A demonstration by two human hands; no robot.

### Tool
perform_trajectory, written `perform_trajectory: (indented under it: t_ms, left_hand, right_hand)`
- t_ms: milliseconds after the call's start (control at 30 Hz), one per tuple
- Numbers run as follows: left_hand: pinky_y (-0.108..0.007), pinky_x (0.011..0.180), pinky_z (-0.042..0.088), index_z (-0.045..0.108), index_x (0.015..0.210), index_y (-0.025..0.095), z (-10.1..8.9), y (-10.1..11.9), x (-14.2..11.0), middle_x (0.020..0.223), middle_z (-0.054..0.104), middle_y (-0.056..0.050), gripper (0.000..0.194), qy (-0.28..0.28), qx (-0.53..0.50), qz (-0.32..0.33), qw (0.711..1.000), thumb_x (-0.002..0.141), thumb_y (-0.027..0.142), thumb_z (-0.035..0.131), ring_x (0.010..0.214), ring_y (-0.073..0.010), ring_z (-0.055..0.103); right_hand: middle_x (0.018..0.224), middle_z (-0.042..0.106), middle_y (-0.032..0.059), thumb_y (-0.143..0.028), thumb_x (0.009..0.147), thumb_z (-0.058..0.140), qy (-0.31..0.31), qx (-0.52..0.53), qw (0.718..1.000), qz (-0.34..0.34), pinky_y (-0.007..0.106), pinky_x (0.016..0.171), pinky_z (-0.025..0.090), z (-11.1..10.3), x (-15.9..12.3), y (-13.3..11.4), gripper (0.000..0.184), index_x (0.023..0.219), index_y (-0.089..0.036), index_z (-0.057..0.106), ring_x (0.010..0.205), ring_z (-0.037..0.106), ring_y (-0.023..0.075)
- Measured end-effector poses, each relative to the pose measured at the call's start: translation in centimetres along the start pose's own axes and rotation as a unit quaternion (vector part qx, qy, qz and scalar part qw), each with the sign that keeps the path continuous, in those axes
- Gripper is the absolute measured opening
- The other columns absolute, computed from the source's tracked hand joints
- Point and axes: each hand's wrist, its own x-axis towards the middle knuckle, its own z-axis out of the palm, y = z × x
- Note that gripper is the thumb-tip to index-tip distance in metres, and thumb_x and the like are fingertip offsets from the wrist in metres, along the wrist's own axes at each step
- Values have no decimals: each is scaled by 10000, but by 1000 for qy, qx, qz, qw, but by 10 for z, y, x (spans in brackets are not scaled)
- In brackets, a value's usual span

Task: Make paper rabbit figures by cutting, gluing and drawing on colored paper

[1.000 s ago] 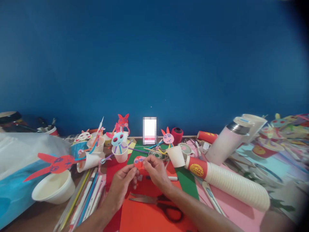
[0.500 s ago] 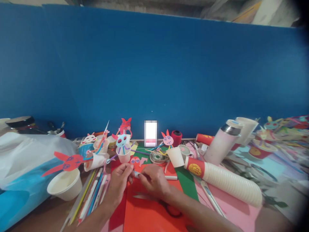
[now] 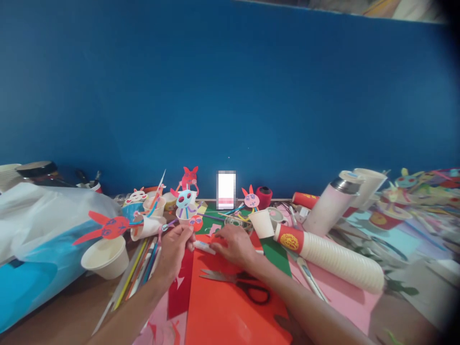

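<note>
My left hand (image 3: 177, 244) is closed, thumb and fingertips pinching a small red-orange paper face (image 3: 196, 222) with blue-drawn eyes. To its right, my right hand (image 3: 235, 245) stretches low over the orange paper (image 3: 223, 306), its thumb and fingers apart. A white tube with bluish print (image 3: 204, 247) lies at its thumb tip; whether they touch I cannot tell. Just beyond the fingers is a pink paper scrap (image 3: 214, 229). Scissors (image 3: 237, 280) with black handles rest on the orange paper below my right hand, blades slightly spread.
Paper-cup figures stand behind, including a light-blue face (image 3: 184, 198) and a pink face (image 3: 251, 200). Stacked paper cups (image 3: 338, 258) lie at the right, near a pale flask (image 3: 332, 203). Left are a white cup (image 3: 105, 258), coloured sticks (image 3: 134, 268) and a plastic bag (image 3: 53, 225).
My left hand has lifted the paper face slightly. The tube, earlier between both hands, now lies on the orange paper. My right hand has moved forward, uncovering more of the scissors. The view has shifted.
</note>
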Motion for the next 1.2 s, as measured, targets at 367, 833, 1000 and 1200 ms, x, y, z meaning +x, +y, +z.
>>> perform_trajectory:
  t_ms: [367,833,1000,1200]
  left_hand:
    - [-206,595,417,603,693,156,3,24,-4,601,625,16,166,47,9,28,998,683,320,628,580,-116,554]
    - [-255,491,454,548,689,155,26,6,-26,631,662,-39,79,-36,-264,-231,936,684,227,579,632,-194,639]
    - [-214,427,392,541,573,154,38,7,-41,502,595,-3,63,-39,-206,-180,961,622,187,562,555,-169,605]
    - [-199,473,401,482,532,170,29,11,-30,393,499,43,201,-34,-187,-122,974,691,265,561,482,-113,542]
  right_hand:
    - [715,645,28,-267,761,583,-62,16,998,-7,279,627,311,-2,1,-13,114,771,-211,682,659,541,160]
    - [844,641,11,-311,751,583,-89,626,755,172,272,688,467,2,-36,-44,176,871,-209,663,774,588,159]
    - [819,635,4,-244,760,568,-72,622,764,158,273,712,453,6,-39,-54,139,856,-192,655,781,584,163]
    - [832,660,10,-174,785,507,-41,359,930,62,252,703,422,-19,-26,-33,186,849,-212,677,778,587,162]
